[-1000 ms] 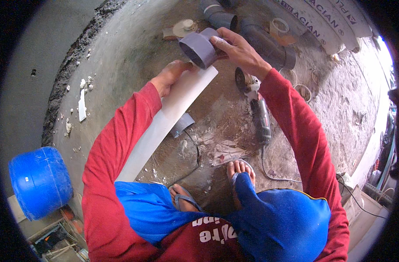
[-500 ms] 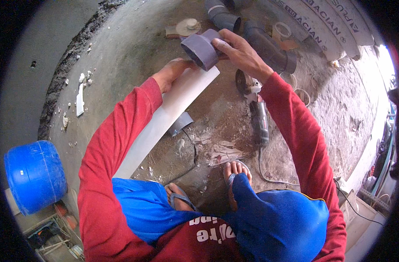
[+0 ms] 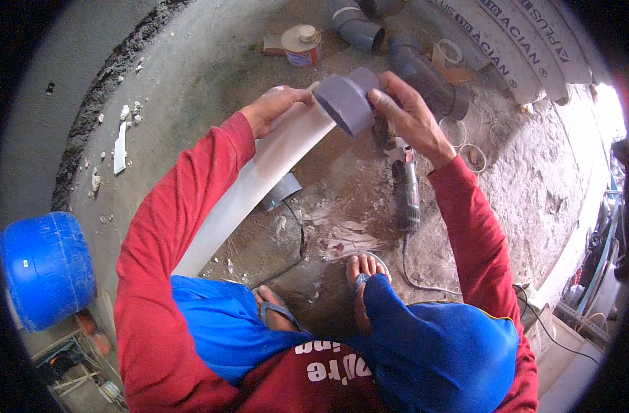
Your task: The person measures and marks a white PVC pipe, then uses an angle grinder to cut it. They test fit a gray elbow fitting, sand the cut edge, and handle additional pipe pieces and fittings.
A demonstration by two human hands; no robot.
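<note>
My left hand (image 3: 279,110) is closed round the upper end of a long white plastic pipe (image 3: 249,189), which slants from the lower left up toward the middle. My right hand (image 3: 409,113) grips a grey plastic pipe reducer (image 3: 345,104) by its narrower end, thumb on the near side. The reducer's wide rim meets the pipe's upper end; I cannot tell whether it is fitted over it or just in front. Below my right hand, an angle grinder (image 3: 406,189) lies on the ground with its cord trailing toward me. A short grey pipe piece (image 3: 281,191) lies beside the white pipe.
A lidded can (image 3: 302,49) stands at the far side, near a grey pipe elbow (image 3: 359,31) and a larger grey pipe fitting (image 3: 428,76). Stacked sacks (image 3: 497,38) fill the far right. A blue drum (image 3: 46,272) is at the left. White scraps (image 3: 120,148) litter the ground.
The reducer and my right hand have moved right and nearer to me, with the reducer tilted differently. My left hand stays by the pipe's end. The view has shifted slightly.
</note>
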